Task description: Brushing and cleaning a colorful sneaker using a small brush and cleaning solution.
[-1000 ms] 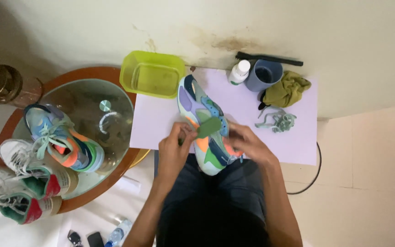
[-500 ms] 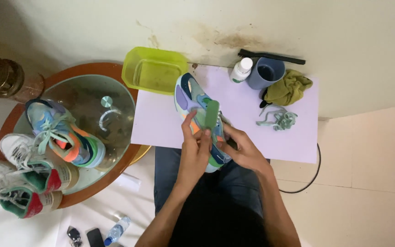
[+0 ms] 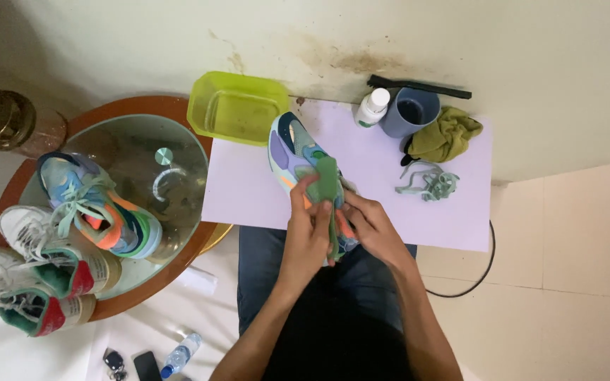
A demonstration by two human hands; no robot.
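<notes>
Glass-topped and rimmed in wood, a round counter [image 3: 178, 106] fills the left side and carries a multicoloured sneaker [image 3: 97, 204] and a white pair with green and red heels [image 3: 44, 261]. Right of it a pale sheet [image 3: 248, 190] lies on the floor. Along the sheet's far edge stand a yellow-green tub [image 3: 238, 106], a blue mug [image 3: 409, 113] and a white bottle [image 3: 372, 107]. An olive rag [image 3: 446, 134] and loose laces [image 3: 428, 182] lie near its right corner.

At the sheet's near edge, over the person's lap, is a pastel sneaker [image 3: 292, 144], toe pointing away. The right hand [image 3: 368, 226] is closed round its heel end. The left hand [image 3: 308, 226] has its grip pressed together, pinching a green strip [image 3: 327, 176] against the shoe's opening.

By the pose, the work in hand is on the shoe's inside or tongue. Going on with it calls for a steady right-hand hold.

The heel is hidden under both hands. I cannot tell whether the strip is an insole, a tongue or a cloth. The tub's contents are unclear.
</notes>
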